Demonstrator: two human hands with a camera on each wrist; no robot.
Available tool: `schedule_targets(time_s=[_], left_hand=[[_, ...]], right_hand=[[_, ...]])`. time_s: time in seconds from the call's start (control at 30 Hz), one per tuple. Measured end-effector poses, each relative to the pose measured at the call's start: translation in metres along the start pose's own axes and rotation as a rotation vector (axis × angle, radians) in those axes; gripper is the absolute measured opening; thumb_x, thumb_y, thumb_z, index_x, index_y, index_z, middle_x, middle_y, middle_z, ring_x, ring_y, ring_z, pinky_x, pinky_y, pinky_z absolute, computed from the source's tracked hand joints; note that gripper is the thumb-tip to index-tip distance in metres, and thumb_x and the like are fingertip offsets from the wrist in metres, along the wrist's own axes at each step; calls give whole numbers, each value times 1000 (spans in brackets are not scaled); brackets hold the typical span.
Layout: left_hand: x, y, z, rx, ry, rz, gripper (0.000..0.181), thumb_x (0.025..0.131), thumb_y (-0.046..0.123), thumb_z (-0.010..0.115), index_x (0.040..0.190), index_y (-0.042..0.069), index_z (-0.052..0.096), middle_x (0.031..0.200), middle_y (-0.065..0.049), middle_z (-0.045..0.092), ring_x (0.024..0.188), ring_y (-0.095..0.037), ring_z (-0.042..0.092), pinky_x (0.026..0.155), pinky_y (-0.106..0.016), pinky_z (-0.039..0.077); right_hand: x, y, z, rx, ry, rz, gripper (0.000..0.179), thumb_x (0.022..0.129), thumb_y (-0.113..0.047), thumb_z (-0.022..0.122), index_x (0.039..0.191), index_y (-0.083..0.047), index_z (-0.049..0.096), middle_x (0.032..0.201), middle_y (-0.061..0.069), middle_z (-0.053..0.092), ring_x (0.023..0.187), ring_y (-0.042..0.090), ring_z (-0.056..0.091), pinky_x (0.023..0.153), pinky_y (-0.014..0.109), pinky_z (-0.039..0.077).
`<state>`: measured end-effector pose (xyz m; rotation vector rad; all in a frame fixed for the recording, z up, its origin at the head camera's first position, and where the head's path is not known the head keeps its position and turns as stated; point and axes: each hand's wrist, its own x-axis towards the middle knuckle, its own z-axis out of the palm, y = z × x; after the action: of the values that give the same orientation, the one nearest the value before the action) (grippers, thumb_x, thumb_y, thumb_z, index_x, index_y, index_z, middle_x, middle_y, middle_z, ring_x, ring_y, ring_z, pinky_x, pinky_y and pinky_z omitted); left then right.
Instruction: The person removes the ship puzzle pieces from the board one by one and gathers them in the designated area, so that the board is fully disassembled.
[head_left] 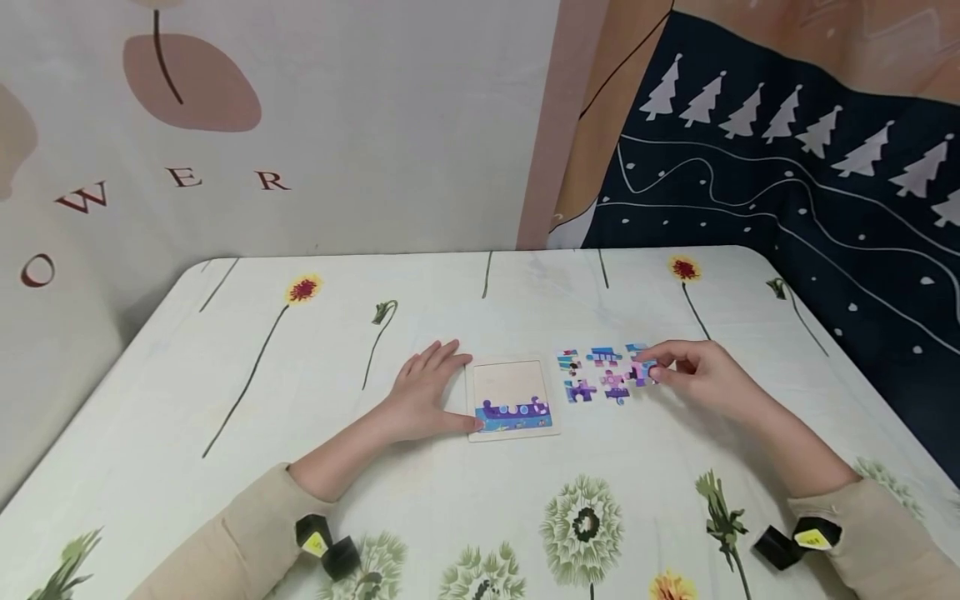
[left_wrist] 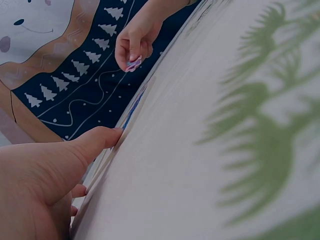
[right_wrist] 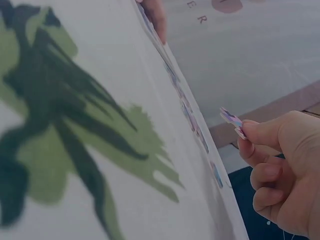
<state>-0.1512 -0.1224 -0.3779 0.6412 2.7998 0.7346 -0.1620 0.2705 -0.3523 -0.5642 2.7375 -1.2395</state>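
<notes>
A square wooden puzzle tray (head_left: 510,363) lies on the table, its bottom row filled with blue and purple pieces (head_left: 513,417). My left hand (head_left: 427,396) rests at the tray's left side with fingers spread. Its thumb touches the lower left corner, and its index finger reaches the upper left one. My right hand (head_left: 705,375) pinches a pink and purple puzzle piece (right_wrist: 232,120) between thumb and index finger. In the right wrist view this piece is held above the table. Loose puzzle pieces (head_left: 603,357) lie right of the tray, beneath and beside the right hand.
A white cloth (head_left: 300,383) printed with flowers covers the table. Behind it hangs a pale curtain (head_left: 375,125), with a dark cloth patterned with trees (head_left: 750,183) on the right. Each sleeve carries a black strapped device (head_left: 797,540) near the wrist.
</notes>
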Motion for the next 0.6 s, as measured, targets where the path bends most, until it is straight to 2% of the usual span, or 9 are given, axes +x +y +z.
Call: schedule_targets(time_s=[0.33,0.6], left_hand=[[-1,1,0,0,3,5,90,73,50,77,145,9,39,157,-13,20,144,-34,7,111,-56,5],[-1,1,0,-4,-1,0,90,73,50,76,145,10,39,157,-13,19,144,-33,6,111,-56,5]], right_hand=[[1,15,-3,15,-46,-4,21,90,-1,63,110,-2,70,80,6,57,50,11,35,45,27,33],[2,23,-4,47,-92,-4,19,90,-2,64,109,0,69,79,3,61,58,12,42,50,27,36]])
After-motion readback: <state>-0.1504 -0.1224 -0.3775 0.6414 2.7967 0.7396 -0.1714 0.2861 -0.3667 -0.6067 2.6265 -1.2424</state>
